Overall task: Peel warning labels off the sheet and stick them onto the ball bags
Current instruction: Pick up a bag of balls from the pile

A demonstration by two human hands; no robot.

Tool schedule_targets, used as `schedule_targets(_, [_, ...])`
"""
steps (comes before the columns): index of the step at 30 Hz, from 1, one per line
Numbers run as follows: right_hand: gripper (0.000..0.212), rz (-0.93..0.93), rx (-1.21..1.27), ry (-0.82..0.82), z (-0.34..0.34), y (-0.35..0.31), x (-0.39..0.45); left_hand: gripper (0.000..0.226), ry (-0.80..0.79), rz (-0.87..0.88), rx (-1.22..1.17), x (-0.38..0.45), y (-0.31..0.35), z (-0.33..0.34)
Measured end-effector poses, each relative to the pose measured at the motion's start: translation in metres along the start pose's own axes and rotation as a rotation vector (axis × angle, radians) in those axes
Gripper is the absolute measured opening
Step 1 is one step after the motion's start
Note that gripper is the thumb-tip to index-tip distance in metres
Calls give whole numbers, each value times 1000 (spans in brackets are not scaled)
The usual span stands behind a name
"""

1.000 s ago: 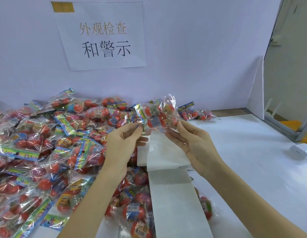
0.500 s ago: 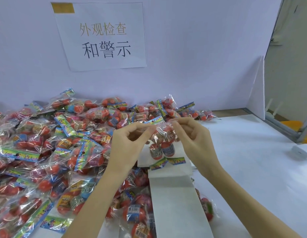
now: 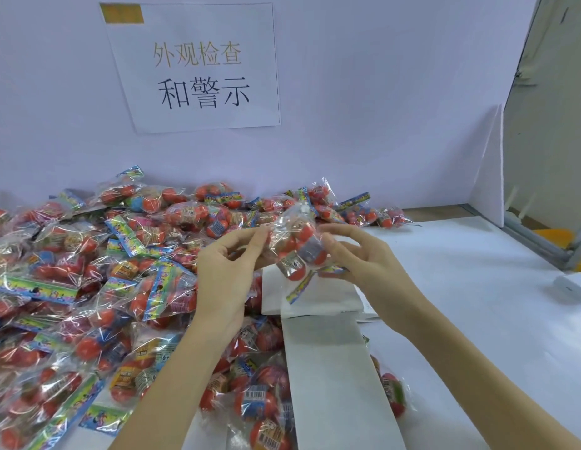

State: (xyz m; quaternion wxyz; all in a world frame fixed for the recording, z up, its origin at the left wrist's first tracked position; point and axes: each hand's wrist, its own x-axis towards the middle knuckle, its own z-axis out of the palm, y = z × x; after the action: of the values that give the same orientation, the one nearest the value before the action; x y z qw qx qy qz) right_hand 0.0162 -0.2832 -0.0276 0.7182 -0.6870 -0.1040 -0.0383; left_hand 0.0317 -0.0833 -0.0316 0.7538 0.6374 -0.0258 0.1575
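A clear ball bag (image 3: 295, 245) of red-orange balls hangs upright in the air, its colourful header strip at the bottom. Below lies the white label sheet (image 3: 328, 368), a long strip beside the heaped ball bags (image 3: 88, 287).

Single head-worn view, looking forward and down from close above the white table (image 3: 477, 303), facing the back wall (image 3: 364, 108); right edge apparently warped by wide-angle lens.

A white paper sign (image 3: 198, 66) with black and gold characters hangs on the pale wall (image 3: 380, 92) above the hands; a small white device (image 3: 571, 287) lies on the white table (image 3: 477, 303) to their right.
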Motion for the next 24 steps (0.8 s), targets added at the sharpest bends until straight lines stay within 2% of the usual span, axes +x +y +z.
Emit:
schedule_targets(2, [29, 16, 67, -16, -1, 1, 0, 12, -32, 19, 99, 4, 0, -4])
schedule_targets(5, [22, 58, 126, 4, -1, -1, 1, 12, -163, -11, 124, 2, 6, -3])
schedule_targets(6, [17, 67, 107, 0, -1, -2, 1, 17, -205, 4, 152, 0, 7, -2])
schedule_targets(9, [22, 107, 99, 0, 0, -2, 0, 36, -278, 116, 277, -7, 7, 2])
schedule_targets(13, [27, 55, 61, 48, 4, -3, -3, 23, -227, 137, 249, -8, 7, 4])
schedule_targets(16, [31, 19, 71, 48, 4, -4, -1, 17, -149, -9, 96, -5, 8, 3])
schedule_targets(19, [32, 42, 132, -19, 2, -3, 0, 19, -147, -113, -32, -6, 8, 3])
schedule_targets(22, [35, 97, 185, -39, -1, -3, 2, 15, -105, -86, -50, -6, 6, 5])
schedule_targets(24, [47, 117, 118, -63, -2, -1, 2, 15, -44, -49, -36, -5, 4, 5])
